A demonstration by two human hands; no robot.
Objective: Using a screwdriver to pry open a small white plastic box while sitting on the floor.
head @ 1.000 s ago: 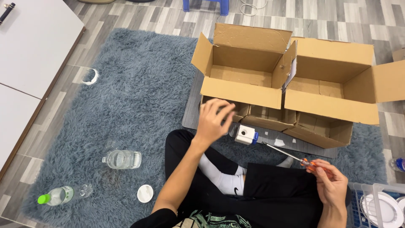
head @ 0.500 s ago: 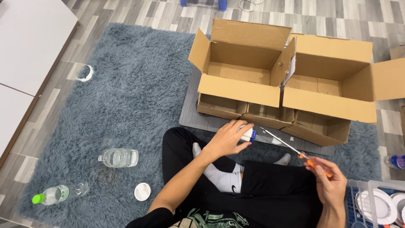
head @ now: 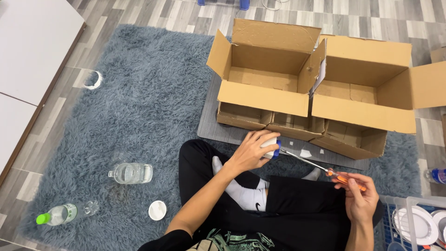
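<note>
Head view first: what is the right hand (head: 360, 200) doing?
— Closed around an orange-handled screwdriver (head: 320, 168).
— And the left hand (head: 253, 151)?
— Curled over a small white-and-blue device (head: 272, 148) above the lap, just before the cardboard boxes (head: 316, 93).

Left hand (head: 251, 151) at frame centre, arm stretched forward from lower left, fingers curled closed in a grasp, right hand (head: 360, 195) at lower right, fingers pinched shut, wrist bent upward
</note>
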